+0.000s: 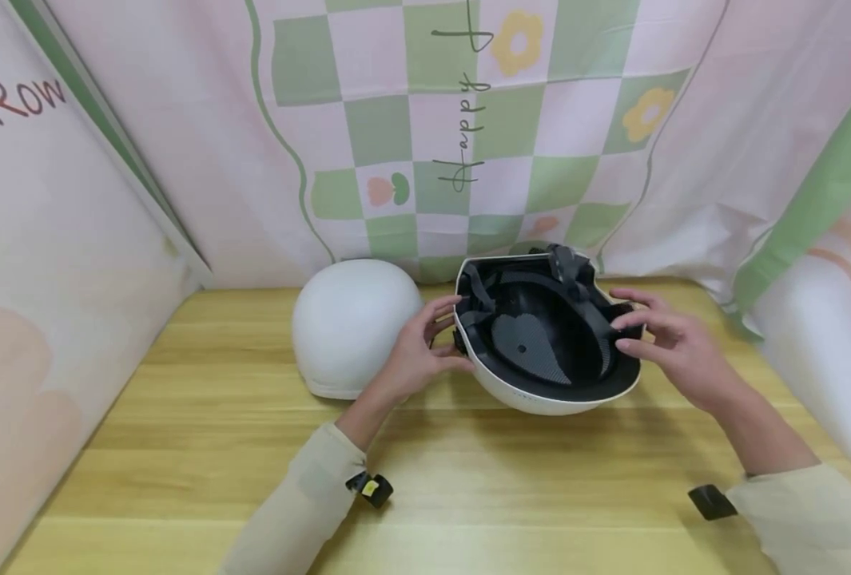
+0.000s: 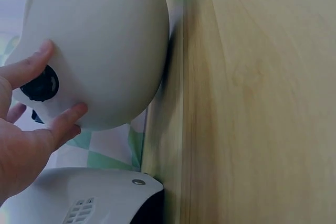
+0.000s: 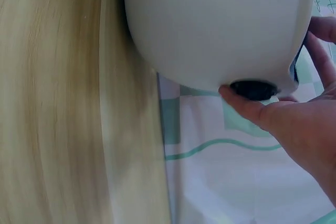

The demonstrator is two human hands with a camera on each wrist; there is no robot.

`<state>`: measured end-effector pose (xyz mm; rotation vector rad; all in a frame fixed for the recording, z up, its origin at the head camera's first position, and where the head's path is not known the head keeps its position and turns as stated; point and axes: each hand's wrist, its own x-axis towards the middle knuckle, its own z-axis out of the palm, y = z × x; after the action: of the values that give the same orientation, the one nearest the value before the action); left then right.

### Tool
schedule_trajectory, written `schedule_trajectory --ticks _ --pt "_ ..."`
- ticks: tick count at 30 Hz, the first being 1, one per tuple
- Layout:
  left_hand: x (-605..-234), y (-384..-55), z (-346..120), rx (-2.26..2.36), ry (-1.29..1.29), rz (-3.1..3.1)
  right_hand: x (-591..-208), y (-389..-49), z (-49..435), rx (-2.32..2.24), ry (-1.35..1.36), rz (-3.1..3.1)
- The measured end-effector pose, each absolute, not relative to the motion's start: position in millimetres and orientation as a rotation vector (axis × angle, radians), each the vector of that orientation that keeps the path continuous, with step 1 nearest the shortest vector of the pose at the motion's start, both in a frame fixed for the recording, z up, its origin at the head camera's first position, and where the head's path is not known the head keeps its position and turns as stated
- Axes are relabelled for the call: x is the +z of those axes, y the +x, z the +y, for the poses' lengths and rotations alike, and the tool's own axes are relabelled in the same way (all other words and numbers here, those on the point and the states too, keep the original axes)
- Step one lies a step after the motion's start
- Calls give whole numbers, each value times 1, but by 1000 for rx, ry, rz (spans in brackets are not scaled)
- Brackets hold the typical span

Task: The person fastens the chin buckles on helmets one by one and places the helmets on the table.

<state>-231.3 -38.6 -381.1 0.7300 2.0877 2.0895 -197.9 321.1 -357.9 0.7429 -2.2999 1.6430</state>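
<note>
A white helmet (image 1: pixel 540 406) lies upside down in front of me, its black padded inside and dark chin straps (image 1: pixel 576 275) facing up. My left hand (image 1: pixel 421 347) holds it by the left side; in the left wrist view the thumb and fingers (image 2: pixel 68 119) lie around a round black knob (image 2: pixel 41 85) on the shell. On the opposite side my right hand (image 1: pixel 677 343) grips the rim, its thumb (image 3: pixel 244 104) against the outer shell beside another black knob (image 3: pixel 254 89). Some fingertips of both hands are hidden behind the shell.
A second white helmet (image 1: pixel 356 327) stands dome up just left of the first, close behind my left hand. Both are near the back of the wooden table (image 1: pixel 468 495). A patterned curtain (image 1: pixel 439 120) hangs along the far edge, with more cloth at both sides.
</note>
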Motion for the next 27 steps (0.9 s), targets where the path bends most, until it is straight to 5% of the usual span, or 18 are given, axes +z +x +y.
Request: schedule_trajectory --ticks 27 --pt "-382 -225 -52 1985 700 1923 -350 -208 297 1117 519 -2376"
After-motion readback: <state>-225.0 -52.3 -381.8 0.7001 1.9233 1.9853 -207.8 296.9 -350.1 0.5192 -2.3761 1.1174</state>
